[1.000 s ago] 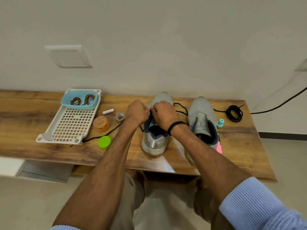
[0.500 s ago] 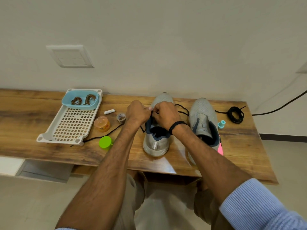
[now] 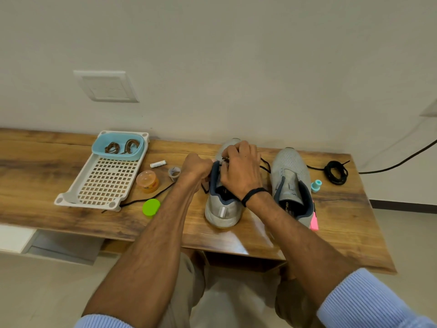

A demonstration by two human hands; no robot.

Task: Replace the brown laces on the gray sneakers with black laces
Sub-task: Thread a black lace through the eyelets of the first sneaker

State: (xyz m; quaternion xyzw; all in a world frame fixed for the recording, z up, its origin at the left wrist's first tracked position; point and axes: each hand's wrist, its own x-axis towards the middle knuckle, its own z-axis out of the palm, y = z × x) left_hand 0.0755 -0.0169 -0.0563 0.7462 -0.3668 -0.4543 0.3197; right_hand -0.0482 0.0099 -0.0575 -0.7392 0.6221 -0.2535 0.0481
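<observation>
The gray sneaker (image 3: 222, 209) being laced stands heel toward the person on the bench (image 3: 343, 221), its tongue and eyelets hidden under the right hand (image 3: 241, 169), whose curled fingers pinch the black lace (image 3: 266, 165) at the throat. The left hand (image 3: 197, 165) is clenched against the collar, lace dangling below it and trailing toward the white tray (image 3: 106, 183), but its fingers face away and what they grip cannot be told. Just beside stands the second sneaker (image 3: 292, 176), its heel partly covered by the right forearm, a coiled black lace (image 3: 335, 172) beyond it, while the brown laces (image 3: 120, 146) lie in the blue tub (image 3: 115, 156) on the tray
</observation>
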